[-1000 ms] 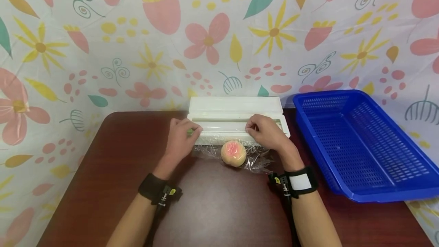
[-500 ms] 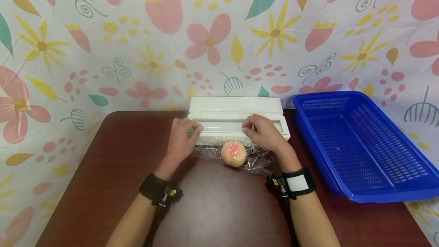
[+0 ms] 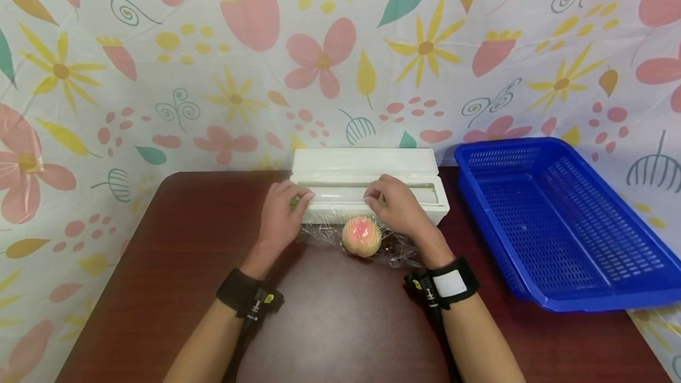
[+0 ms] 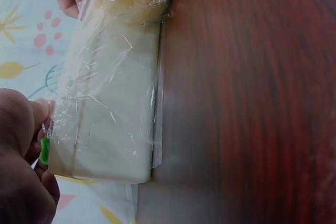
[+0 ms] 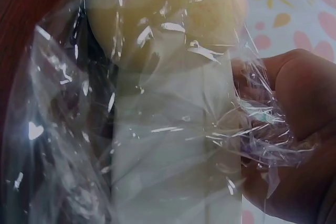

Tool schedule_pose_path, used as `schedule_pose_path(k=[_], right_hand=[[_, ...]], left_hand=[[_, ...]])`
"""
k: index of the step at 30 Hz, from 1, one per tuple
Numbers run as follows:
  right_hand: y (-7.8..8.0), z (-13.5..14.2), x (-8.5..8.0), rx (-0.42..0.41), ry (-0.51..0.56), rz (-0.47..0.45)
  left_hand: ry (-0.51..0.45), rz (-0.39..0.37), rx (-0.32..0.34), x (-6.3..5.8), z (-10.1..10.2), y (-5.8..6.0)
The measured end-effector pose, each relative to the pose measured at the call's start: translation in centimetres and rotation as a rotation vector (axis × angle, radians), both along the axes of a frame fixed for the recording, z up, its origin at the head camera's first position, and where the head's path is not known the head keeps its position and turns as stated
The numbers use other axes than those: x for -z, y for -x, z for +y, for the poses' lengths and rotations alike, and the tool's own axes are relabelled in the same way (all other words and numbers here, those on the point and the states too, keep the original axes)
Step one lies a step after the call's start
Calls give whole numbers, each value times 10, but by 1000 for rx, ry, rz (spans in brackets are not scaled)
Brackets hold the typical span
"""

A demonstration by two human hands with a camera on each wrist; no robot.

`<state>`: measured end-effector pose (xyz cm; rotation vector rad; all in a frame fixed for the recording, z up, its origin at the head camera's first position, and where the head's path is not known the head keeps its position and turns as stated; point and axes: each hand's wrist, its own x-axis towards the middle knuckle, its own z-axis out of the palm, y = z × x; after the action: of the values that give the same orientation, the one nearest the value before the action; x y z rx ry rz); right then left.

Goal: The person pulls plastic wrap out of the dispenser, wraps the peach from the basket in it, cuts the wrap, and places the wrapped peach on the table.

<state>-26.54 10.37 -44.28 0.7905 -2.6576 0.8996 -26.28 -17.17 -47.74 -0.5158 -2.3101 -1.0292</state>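
A white cling film dispenser box (image 3: pixel 364 162) lies across the back of the table, lid raised, with a film roll (image 3: pixel 337 195) inside. Clear cling film (image 3: pixel 396 253) drapes over its front and covers a peach (image 3: pixel 362 237). At the box's left end, my left hand (image 3: pixel 282 214) pinches the film's edge between thumb and fingers, beside a small green piece (image 4: pixel 45 150). My right hand (image 3: pixel 399 205) is above the roll, right of the middle, thumb and fingers pinching film. Crumpled film (image 5: pixel 265 129) bunches against that hand in the right wrist view, partly hiding its fingertips.
A blue perforated plastic basket (image 3: pixel 524 217) stands at the right of the dark reddish-brown table (image 3: pixel 340 324). Behind the table hangs a flower-patterned cloth (image 3: pixel 324 64), close to the raised lid.
My right hand has slid left along the box toward the middle, uncovering more of the box's right end. The left hand, the box and the peach hold nearly the same places.
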Motion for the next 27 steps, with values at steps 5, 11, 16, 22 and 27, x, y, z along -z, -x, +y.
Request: schedule_pose_path(k=[5,11,16,22,27], right_hand=[[-1,-2,0,17,-18,3],[-3,-3,0,17,-21,0],[-2,-2,1,18,-24,-1],[-3,-2,1,2,-9,12],[-3,-2,-1,-7,-1,15]], left_hand=[[-29,6,25,-3,1,-1],[2,-1,42,-3,1,0],[114,-34,46,-1,2,-1],[175,-106,12,-4,4,-5],[179,-130,10,-6,3,-6]])
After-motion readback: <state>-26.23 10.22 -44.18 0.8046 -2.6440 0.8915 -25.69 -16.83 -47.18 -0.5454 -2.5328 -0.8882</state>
